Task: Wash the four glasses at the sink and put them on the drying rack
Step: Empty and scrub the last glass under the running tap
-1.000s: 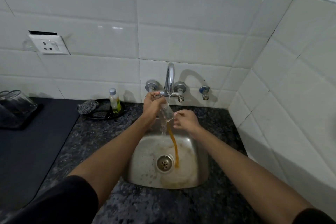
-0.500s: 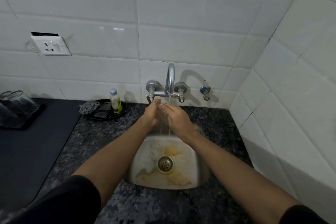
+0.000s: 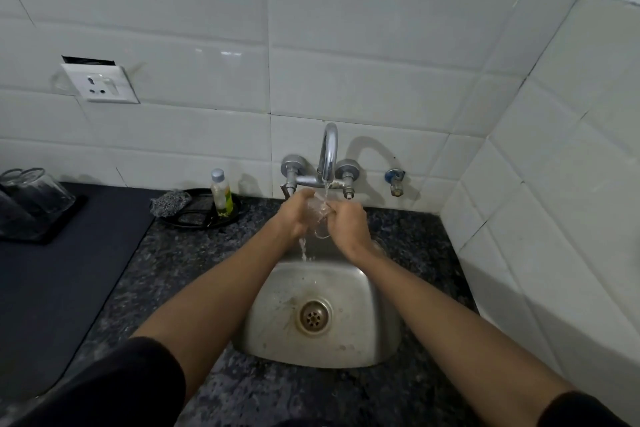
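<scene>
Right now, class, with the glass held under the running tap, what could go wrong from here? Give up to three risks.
1. The glass is wet and clear, gripped between the left hand and the right hand; it could slip and break in the steel sink.
2. It sits close under the tap, so lifting it carelessly might knock the rim against the spout.
3. Water is splashing off the glass and may wet the counter.

Dim, flat indoor light – faint glare on wall tiles (image 3: 214, 55), soft tap (image 3: 329, 152) shadow rightward – wide-angle bending at edges, slightly soft throughout.
</scene>
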Demonstrator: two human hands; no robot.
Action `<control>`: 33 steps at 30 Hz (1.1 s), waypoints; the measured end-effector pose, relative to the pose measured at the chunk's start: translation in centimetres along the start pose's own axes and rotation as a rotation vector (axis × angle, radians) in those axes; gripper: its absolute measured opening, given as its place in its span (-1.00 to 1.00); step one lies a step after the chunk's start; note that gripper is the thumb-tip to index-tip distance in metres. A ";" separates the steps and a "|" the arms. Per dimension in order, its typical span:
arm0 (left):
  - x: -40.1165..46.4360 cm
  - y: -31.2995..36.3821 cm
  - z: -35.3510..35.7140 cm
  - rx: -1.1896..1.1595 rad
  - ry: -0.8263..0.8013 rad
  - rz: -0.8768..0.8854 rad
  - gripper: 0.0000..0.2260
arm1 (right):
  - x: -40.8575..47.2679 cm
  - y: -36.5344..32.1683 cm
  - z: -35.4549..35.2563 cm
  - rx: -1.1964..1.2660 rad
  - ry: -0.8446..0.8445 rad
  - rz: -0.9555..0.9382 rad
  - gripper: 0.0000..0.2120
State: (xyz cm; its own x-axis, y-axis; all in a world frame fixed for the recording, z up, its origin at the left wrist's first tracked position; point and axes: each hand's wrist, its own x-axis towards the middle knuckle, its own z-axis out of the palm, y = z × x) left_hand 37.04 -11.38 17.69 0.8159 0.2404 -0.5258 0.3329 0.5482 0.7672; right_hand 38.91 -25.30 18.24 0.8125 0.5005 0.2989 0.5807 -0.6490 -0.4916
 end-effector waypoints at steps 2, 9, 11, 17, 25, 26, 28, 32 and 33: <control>-0.4 -0.4 0.1 -0.051 -0.073 0.004 -0.69 | 0.2 0.1 0.0 -0.066 -0.015 -0.037 -0.89; 0.7 -0.3 -0.4 0.034 0.025 0.028 -0.73 | -0.2 -0.3 -0.5 -0.052 0.054 -0.065 -0.85; 0.6 -0.3 -0.5 -0.007 -0.015 0.038 -0.77 | 0.2 0.2 -0.1 0.074 0.029 0.114 -0.73; -0.8 0.5 0.9 0.092 -0.133 -0.035 -0.61 | 0.3 0.3 -0.6 -0.159 0.034 -0.299 -0.66; -0.9 1.0 1.2 0.042 -0.151 -0.032 -0.57 | 0.7 -0.2 -1.0 -0.036 0.115 -0.155 -0.75; -1.1 1.1 1.3 0.083 -0.118 -0.047 -0.58 | 0.6 -0.1 -1.1 -0.104 0.121 -0.269 -0.72; -1.2 1.2 1.1 0.077 -0.102 -0.013 -0.64 | 0.3 0.0 -1.1 -0.056 0.161 -0.308 -0.70; -1.2 0.7 0.6 -0.064 -0.206 0.026 -0.63 | 0.1 -0.5 -0.9 0.141 0.219 -0.063 -0.75; -1.1 0.5 0.5 -0.066 -0.205 0.018 -0.60 | 0.1 -0.3 -0.9 0.094 0.207 -0.162 -0.74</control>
State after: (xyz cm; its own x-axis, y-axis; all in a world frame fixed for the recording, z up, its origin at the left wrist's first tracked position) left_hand 36.54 -11.78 18.87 0.9025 0.0865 -0.4219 0.2914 0.5985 0.7462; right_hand 38.85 -25.60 19.12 0.7085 0.4591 0.5359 0.7042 -0.5091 -0.4949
